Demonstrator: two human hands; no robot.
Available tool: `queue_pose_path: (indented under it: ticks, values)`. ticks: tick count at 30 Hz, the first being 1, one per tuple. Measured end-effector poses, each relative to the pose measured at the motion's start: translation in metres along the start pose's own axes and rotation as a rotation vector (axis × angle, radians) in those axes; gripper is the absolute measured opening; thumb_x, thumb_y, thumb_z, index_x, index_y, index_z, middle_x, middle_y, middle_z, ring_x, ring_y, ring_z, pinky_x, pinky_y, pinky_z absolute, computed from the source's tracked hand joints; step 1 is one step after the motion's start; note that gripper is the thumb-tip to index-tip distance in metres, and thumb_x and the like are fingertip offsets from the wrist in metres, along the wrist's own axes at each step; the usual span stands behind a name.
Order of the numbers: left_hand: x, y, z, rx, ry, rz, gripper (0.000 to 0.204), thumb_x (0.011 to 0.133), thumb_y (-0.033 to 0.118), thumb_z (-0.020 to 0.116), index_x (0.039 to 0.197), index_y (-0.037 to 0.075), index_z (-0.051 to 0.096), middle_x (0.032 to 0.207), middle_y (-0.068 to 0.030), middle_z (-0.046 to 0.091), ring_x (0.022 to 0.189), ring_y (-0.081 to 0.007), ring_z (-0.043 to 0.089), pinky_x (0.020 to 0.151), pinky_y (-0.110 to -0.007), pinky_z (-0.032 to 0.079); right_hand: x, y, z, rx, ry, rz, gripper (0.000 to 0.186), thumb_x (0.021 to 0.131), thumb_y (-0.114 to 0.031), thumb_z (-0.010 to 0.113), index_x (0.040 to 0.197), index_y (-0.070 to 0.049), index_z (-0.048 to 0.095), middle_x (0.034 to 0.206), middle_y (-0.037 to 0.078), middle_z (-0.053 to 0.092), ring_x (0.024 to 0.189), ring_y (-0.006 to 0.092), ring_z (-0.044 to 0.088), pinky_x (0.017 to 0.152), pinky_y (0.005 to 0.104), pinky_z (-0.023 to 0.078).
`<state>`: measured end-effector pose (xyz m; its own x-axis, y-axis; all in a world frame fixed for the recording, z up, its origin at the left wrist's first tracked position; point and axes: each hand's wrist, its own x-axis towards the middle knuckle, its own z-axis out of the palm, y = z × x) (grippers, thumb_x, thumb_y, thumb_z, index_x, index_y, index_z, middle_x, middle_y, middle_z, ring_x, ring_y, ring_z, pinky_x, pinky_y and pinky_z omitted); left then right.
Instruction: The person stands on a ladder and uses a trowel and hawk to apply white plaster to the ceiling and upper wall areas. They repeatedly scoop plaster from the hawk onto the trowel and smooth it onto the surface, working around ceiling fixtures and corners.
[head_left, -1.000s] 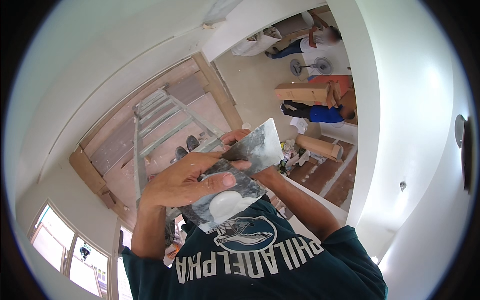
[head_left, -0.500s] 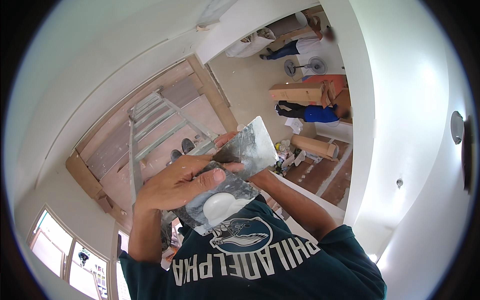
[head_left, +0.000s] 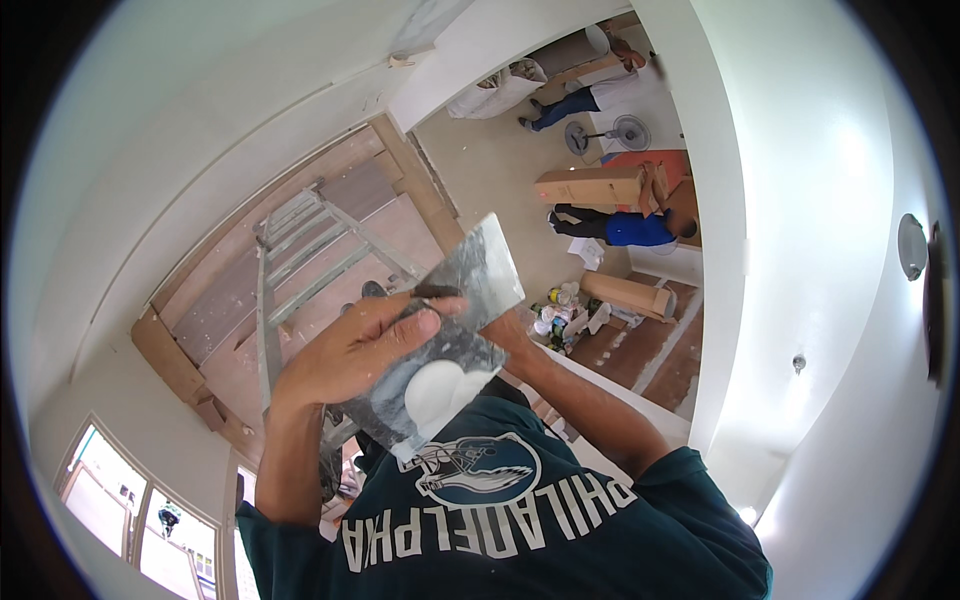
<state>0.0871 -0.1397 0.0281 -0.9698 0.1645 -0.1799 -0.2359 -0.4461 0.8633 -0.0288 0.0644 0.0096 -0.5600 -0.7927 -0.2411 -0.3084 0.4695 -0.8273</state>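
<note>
"Plate first, being the biggest: where is it?"

"Aslant in the left hand, pinched with the thumb on top; the fingers beneath are hidden."

"And the scraper?"

"Above the plate in the view. Over the last half second it has shifted left and upward."

"What about the right hand?"

"Its fingertips showed past the scraper's edge a moment ago. Now the scraper covers them, so I cannot tell how they close."

"Any change in the putty?"

"Hardly: one white lump on the plate, apart from the scraper. I'd judge the scraper was merely repositioned, so the work seems little advanced."
</note>
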Motion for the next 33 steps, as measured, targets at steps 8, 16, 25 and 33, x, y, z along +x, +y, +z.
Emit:
queue_pose_path:
  ticks: [8, 16, 25, 33]
  values:
    - [0.005, -0.011, -0.003, -0.406, 0.673, -0.146, 0.048, 0.097, 0.034, 0.063, 0.124, -0.005, 0.063, 0.099, -0.0075, 0.07, 0.086, -0.0116, 0.064, 0.076, -0.025, 0.05, 0.004, 0.018, 0.013, -0.378, 0.056, -0.003, 0.023, 0.083, -0.019, 0.07, 0.09, 0.002, 0.066, 0.096, 0.02, 0.065, 0.095, 0.0379, 0.061, 0.081, 0.0454, 0.05]
    - [0.008, -0.026, 0.046, -0.834, 0.593, 0.162, 0.039, 0.099, 0.031, 0.058, 0.118, -0.002, 0.063, 0.104, -0.0092, 0.071, 0.087, -0.0142, 0.069, 0.079, -0.027, 0.055, -0.005, -0.015, 0.001, 0.259, 0.008, 0.197, 0.035, 0.087, -0.015, 0.068, 0.119, -0.001, 0.061, 0.115, 0.012, 0.065, 0.11, 0.0221, 0.06, 0.095, 0.0362, 0.046]
    - [0.02, -0.02, 0.067, -0.842, 0.785, 0.313, 0.038, 0.101, 0.031, 0.058, 0.119, -0.001, 0.061, 0.114, -0.0097, 0.068, 0.103, -0.0178, 0.067, 0.088, -0.031, 0.054, 0.044, -0.029, -0.007, 1.268, 0.394, 0.321, 0.027, 0.101, -0.021, 0.057, 0.124, -0.007, 0.056, 0.12, 0.008, 0.065, 0.111, 0.0193, 0.062, 0.097, 0.036, 0.05]
    - [-0.002, 0.005, 0.02, -0.779, 1.122, 0.707, 0.043, 0.103, 0.033, 0.054, 0.134, 0.004, 0.047, 0.136, -0.0117, 0.053, 0.123, -0.0247, 0.056, 0.104, -0.042, 0.047, 0.077, -0.046, -0.054, 1.253, 0.388, 0.104, 0.043, 0.092, 0.0, 0.064, 0.132, -0.008, 0.05, 0.117, 0.009, 0.066, 0.107, 0.0201, 0.064, 0.097, 0.0363, 0.053]
